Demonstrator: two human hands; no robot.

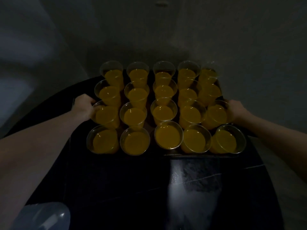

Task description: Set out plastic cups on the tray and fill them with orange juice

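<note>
A dark tray carries several clear plastic cups in rows, each filled with orange juice. My left hand grips the tray's left edge, its fingers curled under beside the third row of cups. On the opposite side my right hand grips the tray's right edge next to a cup. The tray's side edges are mostly hidden by the cups and the dim light.
The scene is very dark. Below the tray lies a black surface with a glossy reflection. A pale wall or floor lies beyond. A translucent bluish object sits at the lower left.
</note>
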